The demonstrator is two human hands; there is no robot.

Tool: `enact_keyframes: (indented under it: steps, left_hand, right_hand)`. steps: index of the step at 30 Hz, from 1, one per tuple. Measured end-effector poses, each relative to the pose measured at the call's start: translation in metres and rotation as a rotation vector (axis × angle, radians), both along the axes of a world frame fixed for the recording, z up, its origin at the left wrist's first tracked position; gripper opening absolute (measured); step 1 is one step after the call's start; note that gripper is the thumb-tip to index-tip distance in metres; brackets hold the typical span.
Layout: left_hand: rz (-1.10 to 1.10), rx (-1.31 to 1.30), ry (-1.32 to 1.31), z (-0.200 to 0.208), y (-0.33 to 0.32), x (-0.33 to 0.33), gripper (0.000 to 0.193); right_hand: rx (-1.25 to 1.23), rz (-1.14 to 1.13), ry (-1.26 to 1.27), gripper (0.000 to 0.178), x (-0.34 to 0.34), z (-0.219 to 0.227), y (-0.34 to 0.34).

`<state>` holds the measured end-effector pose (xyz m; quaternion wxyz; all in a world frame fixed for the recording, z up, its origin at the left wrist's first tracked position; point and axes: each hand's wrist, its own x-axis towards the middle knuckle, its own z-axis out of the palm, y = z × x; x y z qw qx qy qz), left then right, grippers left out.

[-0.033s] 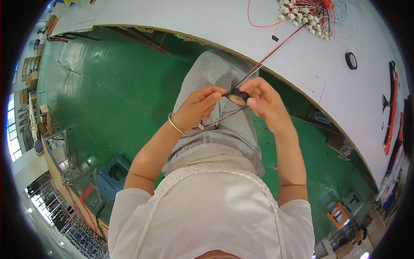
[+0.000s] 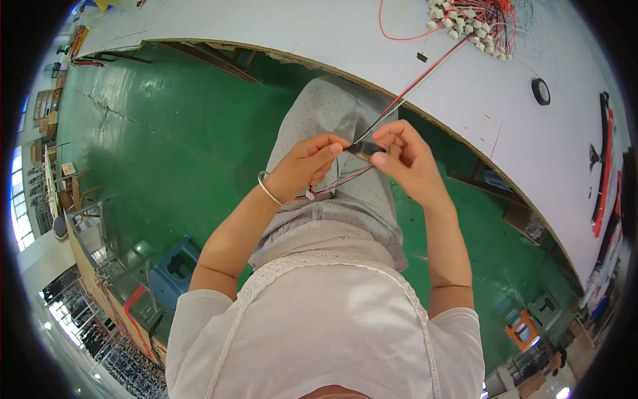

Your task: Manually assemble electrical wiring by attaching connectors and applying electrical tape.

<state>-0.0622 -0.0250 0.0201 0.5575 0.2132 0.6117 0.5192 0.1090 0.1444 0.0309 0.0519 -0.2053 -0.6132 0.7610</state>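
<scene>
My left hand [image 2: 310, 161] pinches a bundle of thin red, black and white wires [image 2: 425, 74] between thumb and forefinger, above my lap. Close to its fingertips is a roll of black tape [image 2: 365, 151], tilted and partly hidden. My right hand [image 2: 413, 165] grips this roll at its right side, thumb below and forefinger above. From the pinch the wires run up over the table edge toward a pile of white connectors [image 2: 465, 25]. Below my left hand, a small white connector [image 2: 310, 193] hangs at the other end of red and dark wires.
On the white table [image 2: 332, 30] lie a second black tape roll [image 2: 541, 92], a small black piece [image 2: 422, 57] and red and black strips [image 2: 603, 166] at the right. A blue stool [image 2: 174, 269] stands on the green floor at left, an orange stool [image 2: 522, 330] at lower right.
The tape roll has turned, so its tan core shows less than before. My right fingers have shifted slightly around it. My left hand keeps its place on the wires.
</scene>
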Motion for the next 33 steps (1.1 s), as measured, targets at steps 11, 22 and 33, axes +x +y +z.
enact_keyframes:
  steps: [11, 22, 33]
  left_hand:
    - [-0.084, 0.11, 0.784, -0.017, 0.014, 0.018, 0.012]
    - [0.101, 0.381, 1.689, -0.014, 0.003, 0.015, 0.011]
    - [-0.064, -0.065, -0.5, -0.016, -0.005, -0.002, 0.021]
  right_hand:
    - [0.535, -0.122, 0.026, 0.027, 0.007, -0.024, -0.007]
    - [0.626, 0.118, -0.062, 0.03, -0.072, 0.025, -0.002]
    - [0.302, 0.019, -0.015, 0.033, 0.015, -0.009, -0.001]
